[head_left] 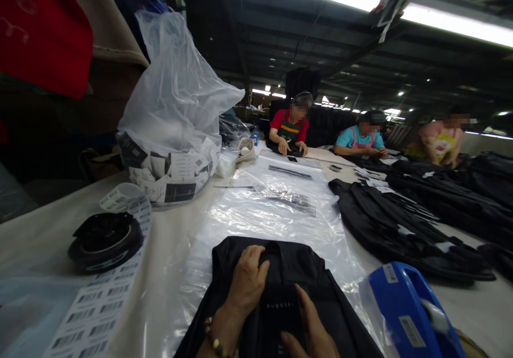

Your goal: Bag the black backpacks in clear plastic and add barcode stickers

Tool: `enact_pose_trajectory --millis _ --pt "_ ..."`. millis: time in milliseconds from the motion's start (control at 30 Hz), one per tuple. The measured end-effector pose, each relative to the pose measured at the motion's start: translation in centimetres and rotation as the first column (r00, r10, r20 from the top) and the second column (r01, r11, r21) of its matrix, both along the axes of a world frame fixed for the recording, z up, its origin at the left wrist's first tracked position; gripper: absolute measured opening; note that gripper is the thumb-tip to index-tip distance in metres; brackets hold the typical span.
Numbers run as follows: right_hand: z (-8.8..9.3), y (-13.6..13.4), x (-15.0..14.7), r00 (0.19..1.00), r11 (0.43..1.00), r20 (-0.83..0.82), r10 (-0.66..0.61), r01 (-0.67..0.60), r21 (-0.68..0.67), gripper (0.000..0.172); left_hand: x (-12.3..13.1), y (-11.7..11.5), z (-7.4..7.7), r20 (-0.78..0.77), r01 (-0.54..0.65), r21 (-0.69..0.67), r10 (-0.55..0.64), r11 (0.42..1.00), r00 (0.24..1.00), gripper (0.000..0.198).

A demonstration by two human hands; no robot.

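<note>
A folded black jacket (340,315) lies in front of me on clear plastic bags (240,216), its collar end pointing away. My left hand (246,278) rests on the jacket just left of the collar, fingers curled against the cloth. Over the jacket's middle is a black hang tag (276,315) with "bugatti" in pale letters. My right hand (312,331) holds this tag at its right side, thumb across the front. The lower part of the right hand is cut off by the frame's bottom edge.
A clear plastic sack of tags (172,171) stands at the left, near a black tape roll (106,240) and a barcode sticker strip (94,310). A blue plastic dispenser (409,310) sits at right. Black garments (401,230) lie beyond it; several co-workers (290,128) work behind.
</note>
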State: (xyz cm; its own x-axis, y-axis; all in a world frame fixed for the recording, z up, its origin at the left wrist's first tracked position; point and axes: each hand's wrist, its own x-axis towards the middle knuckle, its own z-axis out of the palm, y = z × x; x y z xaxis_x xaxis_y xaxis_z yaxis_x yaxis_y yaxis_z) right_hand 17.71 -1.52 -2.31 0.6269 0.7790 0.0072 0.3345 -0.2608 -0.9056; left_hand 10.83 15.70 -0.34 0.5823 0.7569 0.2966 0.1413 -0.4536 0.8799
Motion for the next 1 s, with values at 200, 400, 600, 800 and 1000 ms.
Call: enact_pose_trajectory --millis 200,400,600,800,1000 --pt "1.7 -0.9 0.1 0.960 0.964 0.176 0.220 -0.186 -0.188 0.061 0.4 0.3 1.1 -0.288 0.070 0.026 -0.060 0.997 0.956 0.035" --pt "2.2 -0.9 -1.1 0.958 0.965 0.189 0.215 -0.178 -0.194 0.065 1.2 2.2 1.8 -0.421 -0.034 -0.066 0.003 0.997 0.907 0.031" --pt "2.4 -1.2 -0.6 0.973 0.961 0.082 0.218 -0.199 -0.190 0.063 2.3 2.9 2.0 -0.568 -0.101 -0.048 0.056 0.994 0.821 0.022" --pt "1.8 -1.8 -0.5 0.980 0.970 0.018 0.197 -0.192 -0.148 0.062 2.5 2.1 2.3 -0.645 -0.117 0.089 0.147 0.989 0.750 0.027" --pt "1.1 -2.0 -1.5 0.977 0.968 0.155 0.144 -0.107 -0.227 0.062 2.5 1.8 2.6 -0.690 -0.107 0.146 0.179 0.983 0.701 0.028"
